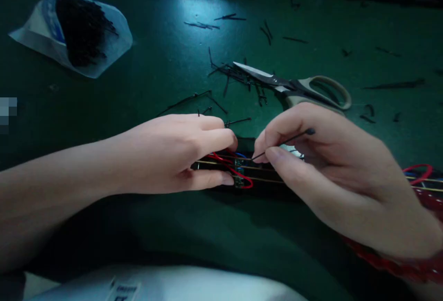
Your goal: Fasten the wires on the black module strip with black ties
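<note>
My left hand [194, 146] grips a long black strip-like housing [265, 181], its thumb along the near side and its fingers bent over the far side. A small green circuit board [239, 178] and a looping red wire [249, 182] show by the fingertips, along with a bit of blue wire. Between thumb and fingers, my right hand [332, 167] pinches a thin black cable tie [292, 139]. Its head end points up to the right, while the lower tip reaches down to the wires. Part of the housing is hidden beneath both hands.
Scissors [273, 79] with grey-and-black handles lie behind my right hand, on a heap of black tie pieces [230, 72]. An opened plastic bag [117, 47] full of black ties lies at the far left. More scraps are scattered over the green table [155, 84].
</note>
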`<state>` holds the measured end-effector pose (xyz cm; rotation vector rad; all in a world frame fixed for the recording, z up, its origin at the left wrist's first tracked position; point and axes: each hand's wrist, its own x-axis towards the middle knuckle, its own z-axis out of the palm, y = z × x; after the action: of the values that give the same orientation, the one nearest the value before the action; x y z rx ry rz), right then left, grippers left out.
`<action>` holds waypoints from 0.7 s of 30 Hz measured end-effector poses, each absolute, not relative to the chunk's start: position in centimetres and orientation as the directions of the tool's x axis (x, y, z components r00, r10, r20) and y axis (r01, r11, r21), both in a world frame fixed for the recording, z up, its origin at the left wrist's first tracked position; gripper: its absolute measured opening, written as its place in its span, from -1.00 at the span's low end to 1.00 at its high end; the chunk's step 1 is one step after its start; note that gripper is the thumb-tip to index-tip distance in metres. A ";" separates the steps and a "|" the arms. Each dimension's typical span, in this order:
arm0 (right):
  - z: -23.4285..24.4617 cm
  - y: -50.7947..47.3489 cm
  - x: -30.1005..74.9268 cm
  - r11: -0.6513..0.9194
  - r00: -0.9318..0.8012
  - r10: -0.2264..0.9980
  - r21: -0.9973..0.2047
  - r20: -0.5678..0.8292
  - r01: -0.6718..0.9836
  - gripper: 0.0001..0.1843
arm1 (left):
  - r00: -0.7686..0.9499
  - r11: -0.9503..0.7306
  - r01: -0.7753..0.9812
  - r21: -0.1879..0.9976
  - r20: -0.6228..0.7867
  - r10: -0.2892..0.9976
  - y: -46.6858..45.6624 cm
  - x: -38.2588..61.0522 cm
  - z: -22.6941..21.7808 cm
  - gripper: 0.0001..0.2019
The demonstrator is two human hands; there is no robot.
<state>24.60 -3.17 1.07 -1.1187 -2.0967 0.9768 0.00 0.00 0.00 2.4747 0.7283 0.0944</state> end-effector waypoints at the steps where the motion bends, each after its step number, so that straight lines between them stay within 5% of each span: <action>1: 1.0 -3.2 24.6 0.387 -0.492 0.859 -0.805 0.139 0.449 -0.84 | 0.850 -0.700 0.480 0.528 -0.081 0.521 0.0 0.1 0.0 -0.81; 16: 0.5 -3.2 24.4 0.308 -0.427 0.898 -0.847 0.108 0.433 -0.85 | 0.848 -0.706 0.479 0.522 -0.068 0.526 -0.1 0.2 0.1 -0.80; 21: 0.6 -2.7 24.5 0.439 -0.568 0.813 -0.773 0.126 0.458 -0.86 | 0.841 -0.702 0.497 0.510 -0.084 0.535 -0.2 0.3 0.2 -0.81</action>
<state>24.52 -2.68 0.64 -1.0676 -2.2075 0.9695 0.27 -0.15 0.18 2.4893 0.7563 0.0956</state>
